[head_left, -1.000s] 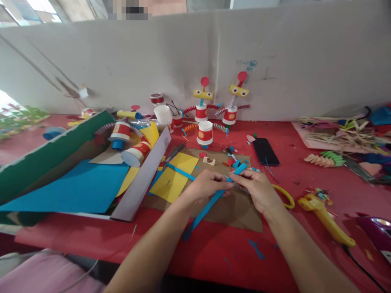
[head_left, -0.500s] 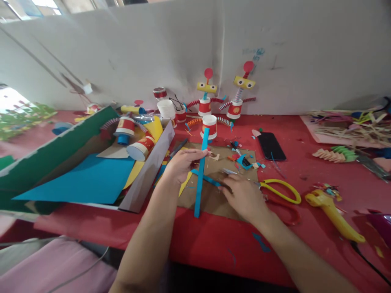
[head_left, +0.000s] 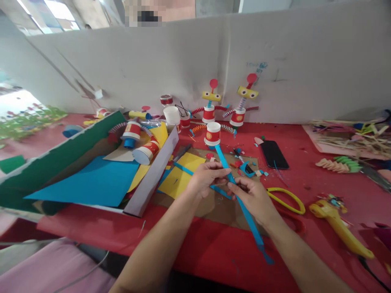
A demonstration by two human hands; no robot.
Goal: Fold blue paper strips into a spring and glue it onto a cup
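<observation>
A long blue paper strip [head_left: 249, 215] slants across the middle of the view, from near the paper cup down toward the table's front edge. My left hand [head_left: 209, 178] pinches it above its middle. Just below, my right hand [head_left: 249, 197] grips the same strip between thumb and fingers. Beneath my hands lies a brown cardboard sheet [head_left: 222, 213], with a yellow paper piece [head_left: 174, 183] on its left part. Another blue strip shows partly on both sides of my left hand. Scissors with a yellow handle [head_left: 287, 200] lie by my right hand, their blades hidden.
A cup figure with folded-paper arms [head_left: 213, 134] stands ahead, with two finished-looking cup robots [head_left: 209, 114] behind it. A box [head_left: 146, 179] with blue paper [head_left: 91, 183] is on the left. To the right are a phone [head_left: 274, 154] and a yellow glue gun [head_left: 342, 228].
My right hand has left the scissors and taken hold of the blue strip. The strip has turned from upright to slanting down right. My left hand has moved right and lower.
</observation>
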